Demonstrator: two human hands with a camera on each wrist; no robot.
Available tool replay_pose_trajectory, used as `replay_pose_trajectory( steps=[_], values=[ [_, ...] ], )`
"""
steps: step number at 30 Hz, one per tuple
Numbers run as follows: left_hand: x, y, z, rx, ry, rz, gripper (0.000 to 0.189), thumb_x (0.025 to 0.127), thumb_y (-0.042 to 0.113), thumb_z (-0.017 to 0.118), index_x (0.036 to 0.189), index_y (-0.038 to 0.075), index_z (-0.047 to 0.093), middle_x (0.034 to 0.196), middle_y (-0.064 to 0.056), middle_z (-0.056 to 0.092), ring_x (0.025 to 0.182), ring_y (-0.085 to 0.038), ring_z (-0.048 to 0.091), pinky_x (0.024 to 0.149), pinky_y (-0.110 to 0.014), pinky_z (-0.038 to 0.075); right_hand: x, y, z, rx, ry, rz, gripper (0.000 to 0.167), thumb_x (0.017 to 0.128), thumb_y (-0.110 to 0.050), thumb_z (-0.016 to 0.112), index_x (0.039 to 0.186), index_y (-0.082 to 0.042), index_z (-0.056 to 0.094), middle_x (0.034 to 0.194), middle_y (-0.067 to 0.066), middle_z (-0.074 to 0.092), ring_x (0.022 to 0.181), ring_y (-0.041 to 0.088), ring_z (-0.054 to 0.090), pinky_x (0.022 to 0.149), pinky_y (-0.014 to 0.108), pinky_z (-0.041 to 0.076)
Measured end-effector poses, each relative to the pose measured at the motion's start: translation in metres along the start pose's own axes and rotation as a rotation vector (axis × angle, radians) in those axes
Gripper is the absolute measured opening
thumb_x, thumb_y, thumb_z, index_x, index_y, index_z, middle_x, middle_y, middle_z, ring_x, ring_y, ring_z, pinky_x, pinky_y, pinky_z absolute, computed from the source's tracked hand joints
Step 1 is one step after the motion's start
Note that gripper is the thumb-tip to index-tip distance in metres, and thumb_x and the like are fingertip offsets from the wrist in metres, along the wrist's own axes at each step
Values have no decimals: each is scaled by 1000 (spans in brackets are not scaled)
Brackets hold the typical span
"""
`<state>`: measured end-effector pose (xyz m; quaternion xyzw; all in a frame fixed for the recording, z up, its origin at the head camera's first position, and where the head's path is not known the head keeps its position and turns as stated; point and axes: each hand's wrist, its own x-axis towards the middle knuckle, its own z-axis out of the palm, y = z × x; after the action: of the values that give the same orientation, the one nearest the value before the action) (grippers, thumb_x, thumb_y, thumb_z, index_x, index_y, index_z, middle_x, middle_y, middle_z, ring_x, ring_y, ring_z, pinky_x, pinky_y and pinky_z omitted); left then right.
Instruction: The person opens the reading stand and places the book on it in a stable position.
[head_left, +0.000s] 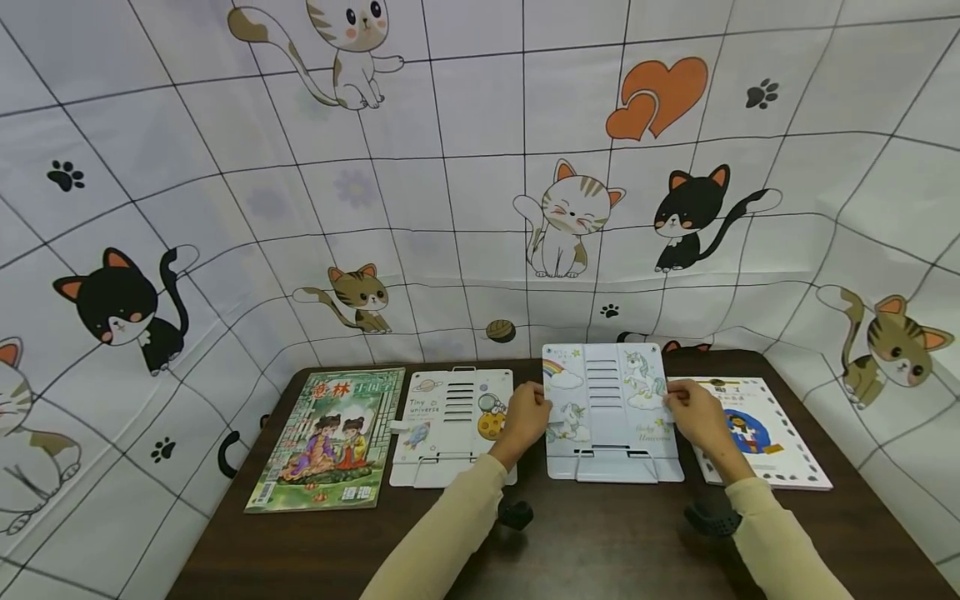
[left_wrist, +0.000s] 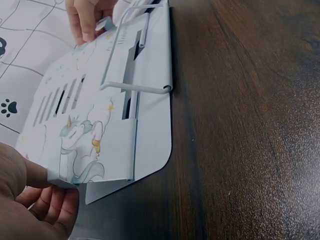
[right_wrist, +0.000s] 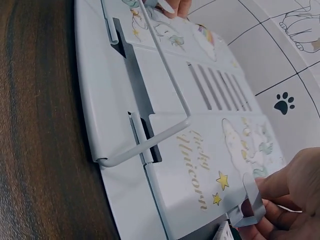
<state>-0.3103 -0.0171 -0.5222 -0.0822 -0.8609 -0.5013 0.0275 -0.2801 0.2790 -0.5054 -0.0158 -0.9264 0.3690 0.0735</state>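
Observation:
A white metal book stand [head_left: 604, 417] with unicorn and rainbow prints stands on the table, its slotted back panel tilted up from a flat base. My left hand [head_left: 527, 417] pinches the panel's left edge; in the left wrist view the thumb of that hand [left_wrist: 30, 200] lies by the edge, with fingers behind. On the opposite edge, my right hand [head_left: 697, 414] grips beside a bent side clip [right_wrist: 251, 202], as the right wrist view shows. A wire page holder [right_wrist: 150, 142] crosses the front of the stand. Some fingertips are hidden behind the panel.
Left of the hands lies a second book stand [head_left: 450, 425] with a space print. Farther left is a colourful magazine [head_left: 330, 442]. A white book [head_left: 765, 433] lies at the right, partly behind my right hand. A cat-printed cloth [head_left: 480, 200] hangs behind the dark table [head_left: 585, 542].

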Motion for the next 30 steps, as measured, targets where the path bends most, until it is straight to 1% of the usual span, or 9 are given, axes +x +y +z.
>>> replay_pose_trajectory(
  steps=[2,4,7,10,14,20,23,26,30],
  values=[
    [-5,11,-5,-4,10,-17,15,103,3,64,116,-6,65,96,-8,59,85,-16,56,77,-31,51,-1,-3,0,25,19,0,36,109,-15,55,134,11,59,121,32,68,111,47,67,83,50,56],
    [-4,14,-7,17,37,4,18,103,3,65,119,-7,66,101,-11,63,88,-16,58,79,-31,54,-1,-6,-2,39,44,1,35,108,-15,57,132,11,60,119,31,67,110,47,67,84,50,56],
    [-2,16,-8,36,65,36,18,102,3,66,118,-5,67,102,-11,65,89,-14,59,79,-29,53,-2,-9,-4,49,63,17,35,108,-16,58,131,10,60,120,32,66,112,47,66,87,52,56],
    [-1,16,-9,36,80,50,17,102,3,67,117,-4,68,102,-10,65,88,-13,59,79,-26,53,-3,-10,-5,49,64,38,36,108,-18,59,131,10,59,121,31,66,113,46,65,89,53,55],
    [-1,17,-12,15,89,66,15,101,1,67,114,-5,68,102,-11,65,88,-13,59,78,-25,52,-6,-9,-5,50,71,44,35,107,-18,62,128,9,60,119,29,66,111,43,65,84,44,55],
    [0,16,-17,11,103,102,13,100,1,67,112,-4,68,99,-12,65,86,-13,57,77,-24,50,-11,-10,-7,55,95,-8,32,104,-17,67,122,8,62,111,26,68,102,37,67,75,26,50],
    [1,16,-19,8,107,116,12,100,0,68,111,-4,68,98,-12,65,85,-13,57,75,-24,50,-15,-11,-8,56,103,-33,30,103,-16,69,119,8,62,108,25,69,99,35,67,70,19,48],
    [2,15,-20,12,115,130,12,99,-1,68,110,-3,68,97,-12,65,84,-13,57,74,-24,50,-19,-12,-7,58,113,-57,26,101,-14,69,115,6,62,105,23,68,94,30,67,68,17,48],
    [4,15,-22,26,125,138,11,99,-1,69,110,-3,69,97,-11,65,84,-13,58,74,-24,50,-24,-14,-6,53,136,-85,21,99,-12,70,110,3,61,100,19,69,87,19,65,67,18,49]
  ],
)
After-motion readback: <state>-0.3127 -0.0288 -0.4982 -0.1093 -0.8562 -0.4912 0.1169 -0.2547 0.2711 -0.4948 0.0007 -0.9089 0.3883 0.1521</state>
